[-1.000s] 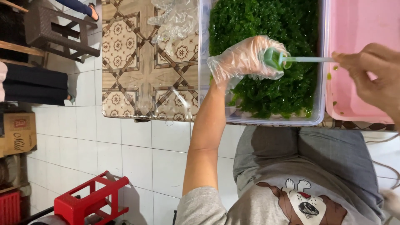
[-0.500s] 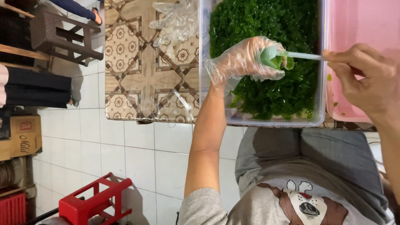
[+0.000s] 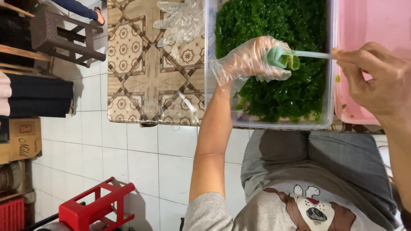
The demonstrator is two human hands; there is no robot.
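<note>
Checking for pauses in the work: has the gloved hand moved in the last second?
No. The gloved left hand stays curled around the bowl of the spoon, at the same gap from the left wall of the clear tub.

Patterned table (image 3: 141, 72); clear tub (image 3: 274, 125), pink tray (image 3: 364, 25), crumpled glove (image 3: 180, 21)

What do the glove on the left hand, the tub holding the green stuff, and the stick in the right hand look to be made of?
Glove: thin clear plastic film; it wrinkles and shines over the left hand.
Tub: clear rigid plastic, probably; the greens show through its glossy wall.
Stick: pale, smooth, likely plastic, pinched by the bare right hand; too small to be sure.
</note>
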